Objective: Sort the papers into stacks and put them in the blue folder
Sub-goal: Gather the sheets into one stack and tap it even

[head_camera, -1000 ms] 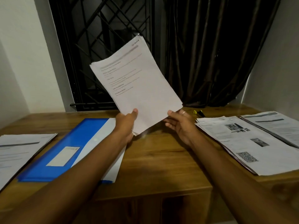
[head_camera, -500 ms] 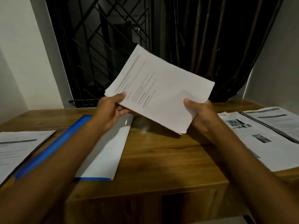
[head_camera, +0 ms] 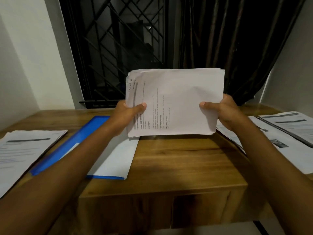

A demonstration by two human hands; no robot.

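I hold a stack of white printed papers upright and turned sideways, its long lower edge just above the wooden table. My left hand grips the stack's left short edge, thumb on the front. My right hand grips the right short edge the same way. The blue folder lies flat on the table to the left, under my left forearm, with a white sheet sticking out of its right side.
A paper stack lies at the table's left edge. Two more printed stacks lie at the right, one nearer and one at the far right. A barred window and dark curtain stand behind the table.
The stack has turned from tilted portrait to landscape and come lower toward the table. My hands moved from its bottom edge to its two short sides.
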